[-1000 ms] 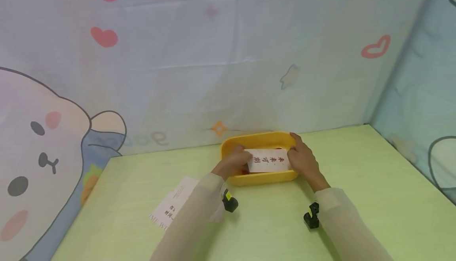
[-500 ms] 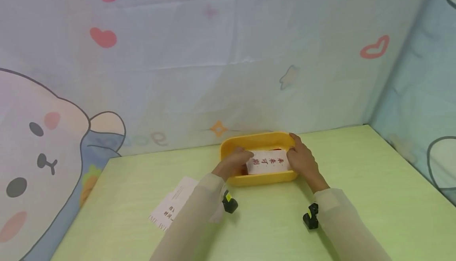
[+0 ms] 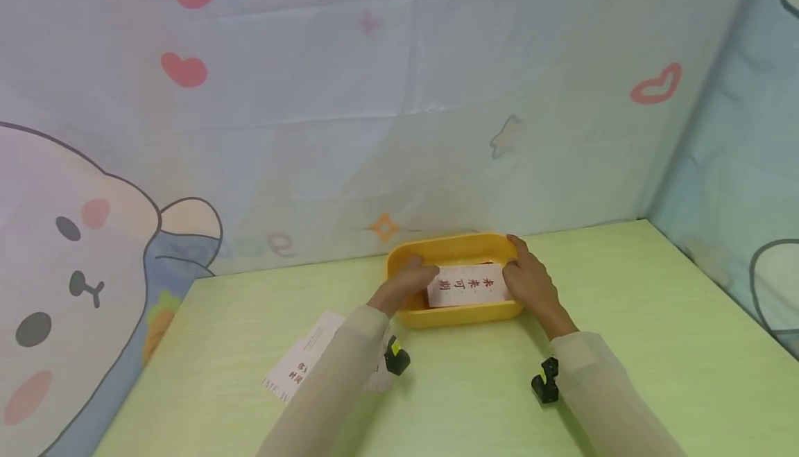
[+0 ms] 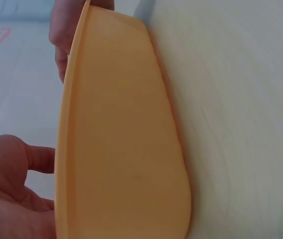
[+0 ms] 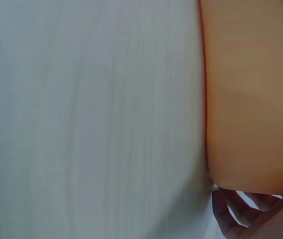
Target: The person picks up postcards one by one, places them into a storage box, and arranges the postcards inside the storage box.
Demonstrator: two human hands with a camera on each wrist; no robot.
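Note:
A yellow tray (image 3: 449,243) sits on the green table near the back wall. Over its inside lies a white card (image 3: 465,284) with red characters. My left hand (image 3: 408,283) holds the card's left end and my right hand (image 3: 527,280) holds its right end, both just above the tray's rim. The left wrist view shows the tray's outer wall (image 4: 126,149) close up, with the left hand (image 4: 7,184) beside it. In the right wrist view the tray (image 5: 251,99) fills the right side, and the right hand's fingers (image 5: 246,214) show below it. How the fingers meet the card is hidden.
A small stack of printed white cards (image 3: 306,360) lies on the table (image 3: 624,346) beside my left forearm. Cartoon-printed cloth walls close off the back and right sides. Black wrist cameras (image 3: 546,377) sit on both sleeves.
The card has sunk a little lower into the tray and shifted slightly left. Both hands have stayed at its ends.

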